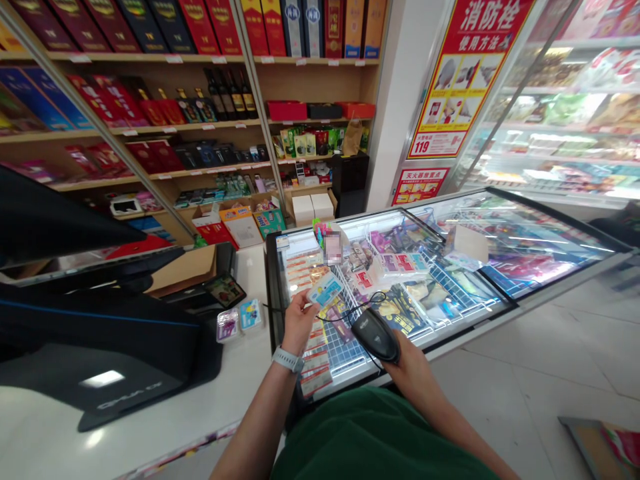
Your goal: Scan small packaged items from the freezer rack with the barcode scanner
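At mid-frame, the left hand (299, 321) pinched a small blue-and-white packet (326, 289) by its edge; lower right of it, the right hand (409, 363) gripped a black scanner (375, 335). Good handling probably meant keeping the packet's face uncovered and the looping cord (345, 315) clear.

Two bare forearms are seen extended from the foot of the view, the left forearm (260, 413) angled up and inward, the right forearm (453, 417) slanted toward it, the hands held near each other but apart. The left hand (299, 321) is raised farther forward, its thumb and fingers closed in a light pinch, its wrist (294, 348) circled by a pale watch strap (287, 359). The right hand (406, 360) is held slightly lower, wrapped in a fuller grip, its fingers mostly hidden.
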{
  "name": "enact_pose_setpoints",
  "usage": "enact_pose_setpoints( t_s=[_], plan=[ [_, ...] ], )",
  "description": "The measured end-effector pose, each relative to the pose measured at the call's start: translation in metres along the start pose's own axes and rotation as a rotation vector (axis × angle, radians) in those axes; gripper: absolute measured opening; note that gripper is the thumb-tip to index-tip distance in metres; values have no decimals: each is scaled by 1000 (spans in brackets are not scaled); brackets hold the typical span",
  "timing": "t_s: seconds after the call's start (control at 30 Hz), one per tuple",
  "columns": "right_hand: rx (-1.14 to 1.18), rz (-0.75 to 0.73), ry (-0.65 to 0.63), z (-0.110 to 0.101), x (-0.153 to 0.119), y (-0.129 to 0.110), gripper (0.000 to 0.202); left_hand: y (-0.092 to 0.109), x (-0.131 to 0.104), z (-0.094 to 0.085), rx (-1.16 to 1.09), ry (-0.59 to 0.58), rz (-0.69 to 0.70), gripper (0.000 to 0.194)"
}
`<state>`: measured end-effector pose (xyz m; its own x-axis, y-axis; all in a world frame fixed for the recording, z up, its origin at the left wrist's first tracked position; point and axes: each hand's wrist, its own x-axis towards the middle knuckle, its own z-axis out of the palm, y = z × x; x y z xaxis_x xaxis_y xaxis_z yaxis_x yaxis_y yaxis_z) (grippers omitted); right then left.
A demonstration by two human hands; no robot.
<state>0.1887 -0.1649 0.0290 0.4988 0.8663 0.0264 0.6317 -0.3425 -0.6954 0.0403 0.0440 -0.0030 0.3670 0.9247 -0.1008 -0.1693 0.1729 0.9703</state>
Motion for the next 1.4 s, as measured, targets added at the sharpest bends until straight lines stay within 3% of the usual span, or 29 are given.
enact_pose_setpoints(
  t_s=[0.67,0.93,1.17,1.4],
  plan=[
    [-6,-8,-4,-2,2,3,25,0,0,9,7,0,-2,42],
    [24,-6,0,-1,5,9,34,-4,3,9,16,20,-17,44],
    [60,-5,-12,-3,7,11,32,-12,5,10,-125,38,-221,44],
    [121,31,15,-4,8,11,32,-32,12,16,-273,57,-438,25]
  ],
)
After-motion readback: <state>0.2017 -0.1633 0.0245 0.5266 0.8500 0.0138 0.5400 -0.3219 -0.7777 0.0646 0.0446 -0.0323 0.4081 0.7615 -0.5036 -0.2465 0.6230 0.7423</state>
